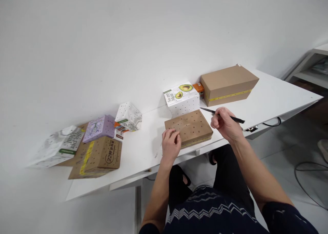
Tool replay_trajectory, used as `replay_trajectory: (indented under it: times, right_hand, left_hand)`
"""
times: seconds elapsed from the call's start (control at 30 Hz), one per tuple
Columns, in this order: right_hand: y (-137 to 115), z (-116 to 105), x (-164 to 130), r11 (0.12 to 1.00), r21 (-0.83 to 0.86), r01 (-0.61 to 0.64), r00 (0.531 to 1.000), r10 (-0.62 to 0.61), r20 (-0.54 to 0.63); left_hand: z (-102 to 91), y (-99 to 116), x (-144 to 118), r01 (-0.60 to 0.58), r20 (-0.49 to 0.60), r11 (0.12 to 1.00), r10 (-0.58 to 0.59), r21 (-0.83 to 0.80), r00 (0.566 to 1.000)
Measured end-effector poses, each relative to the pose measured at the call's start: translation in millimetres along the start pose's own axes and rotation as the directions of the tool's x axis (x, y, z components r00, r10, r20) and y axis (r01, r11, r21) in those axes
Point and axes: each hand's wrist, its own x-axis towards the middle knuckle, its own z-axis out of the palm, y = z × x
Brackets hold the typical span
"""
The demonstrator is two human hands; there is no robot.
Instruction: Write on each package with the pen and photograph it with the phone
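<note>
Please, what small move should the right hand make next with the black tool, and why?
Probably lower the black tool tip onto the flat brown box. The right hand holds it just above the box's far right corner, the left hand steadies the near edge, and the top already shows rows of holes.

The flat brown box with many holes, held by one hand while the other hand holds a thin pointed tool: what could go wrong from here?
1. The left hand rests flat on the flat brown box, near its holes. If the pointed tool in the right hand slips, it might prick the fingers.
2. The box lies close to the table edge, so hard pressing could push it off.
</note>
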Motion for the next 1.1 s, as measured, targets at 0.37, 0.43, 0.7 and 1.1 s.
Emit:
replay_trajectory:
  times: [0.37,0.43,0.7,1.1]
  right_hand:
    - [19.6,62.7,40.1,0.936,-0.349,0.046,0.955,0.061,0.29]
    - [25.2,70.4,44.3,0.901,-0.421,0.105,0.955,0.026,0.295]
    - [58.6,72.1,51.9,0.856,-0.493,0.157,0.92,0.054,0.388]
    - [59.3,75.3,47.9,0.769,-0.592,0.242,0.938,-0.03,0.344]
  left_hand:
    - [-4.1,11.7,7.9,-0.005,0.078,0.998,0.0,0.069,0.997]
    - [-0.9,10.9,14.3,-0.01,0.05,0.997,0.006,0.082,0.999]
    - [20.1,5.0,20.5,0.017,-0.001,0.993,-0.017,0.113,1.0]
    - [22.8,4.1,18.8,0.053,0.034,0.996,-0.056,0.074,0.998]
